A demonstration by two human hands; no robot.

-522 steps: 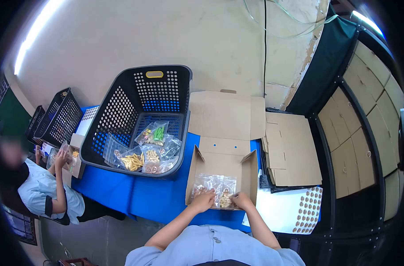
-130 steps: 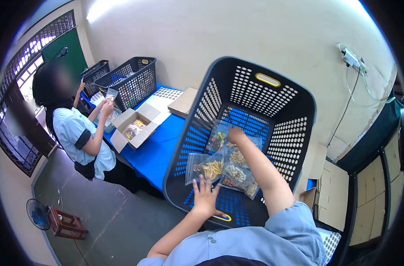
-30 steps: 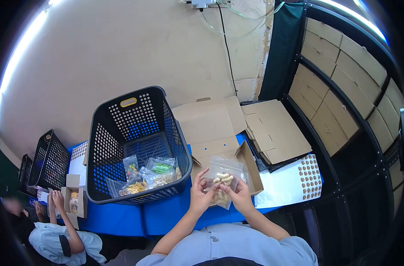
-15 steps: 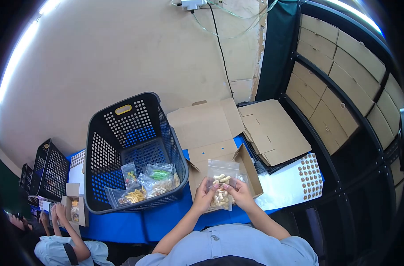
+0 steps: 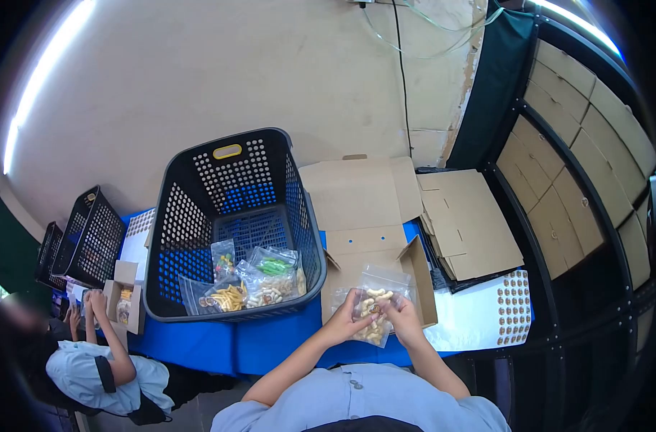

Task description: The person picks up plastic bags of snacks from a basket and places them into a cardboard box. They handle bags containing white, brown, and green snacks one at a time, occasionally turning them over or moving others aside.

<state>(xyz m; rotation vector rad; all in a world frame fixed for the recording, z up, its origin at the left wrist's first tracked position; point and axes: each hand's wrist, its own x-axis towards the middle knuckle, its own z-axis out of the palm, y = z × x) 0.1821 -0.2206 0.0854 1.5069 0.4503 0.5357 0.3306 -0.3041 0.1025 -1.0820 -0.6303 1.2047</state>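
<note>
I've lowered the clear bag of pale snacks [image 5: 373, 311] toward the open carton [image 5: 423, 277]; left hand [image 5: 344, 321] and right hand [image 5: 402, 322] both pinch it

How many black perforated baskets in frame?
3. The large basket sits on the blue table, left of the open carton; two smaller ones stand at far left. More may be hidden past the frame edge.

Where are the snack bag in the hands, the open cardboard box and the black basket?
snack bag [image 5: 376, 308]: head view, on the clear front over the pale snacks.
open cardboard box [image 5: 426, 282]: head view, on its right side wall.
black basket [image 5: 228, 152]: head view, on the far rim at the yellow handle.
</note>
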